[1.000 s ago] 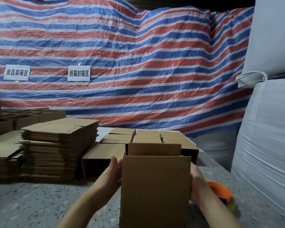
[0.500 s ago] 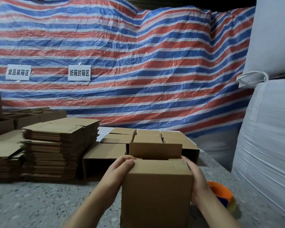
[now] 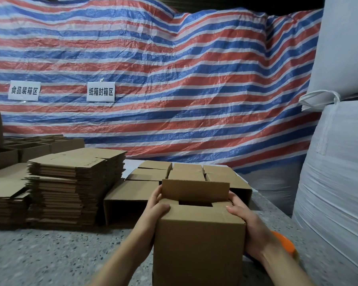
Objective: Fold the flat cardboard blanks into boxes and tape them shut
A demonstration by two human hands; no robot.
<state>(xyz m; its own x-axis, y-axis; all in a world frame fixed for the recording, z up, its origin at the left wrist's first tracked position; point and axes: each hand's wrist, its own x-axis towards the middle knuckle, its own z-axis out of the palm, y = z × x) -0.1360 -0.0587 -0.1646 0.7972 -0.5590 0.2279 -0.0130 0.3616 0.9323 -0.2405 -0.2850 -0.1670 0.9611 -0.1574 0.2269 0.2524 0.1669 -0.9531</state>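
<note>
While the box in hand point(image 3: 198, 242) stands upright on the speckled table point(image 3: 39, 254) directly before the person, its status reads: erected, top part-closed, untaped. Left hand point(image 3: 153, 211) grips the upper left corner, thumb curled over the folded-down flap; right hand point(image 3: 246, 219) wraps the upper right side, thumb on the opposite flap. 2 side flaps and the near flap lie down, leaving a small rectangular gap at centre; the far flap point(image 3: 194, 189) stands vertical, not yet lowered. Remaining, as judged: lower that flap, then tape the seam. Stock to the left: a tall stack of flat blanks point(image 3: 74, 182), well apart from the box, with more blanks and open boxes behind it. Finished or formed boxes point(image 3: 174, 172) sit in a cluster just behind the box in hand. An orange tape roll point(image 3: 283, 240) lies just beside the right wrist, mostly hidden. Clearances: bare table to the near left; the right table edge runs close, with white bulk sacks point(image 3: 337, 182) beyond it; a striped tarp point(image 3: 174, 79) closes the rear.
</note>
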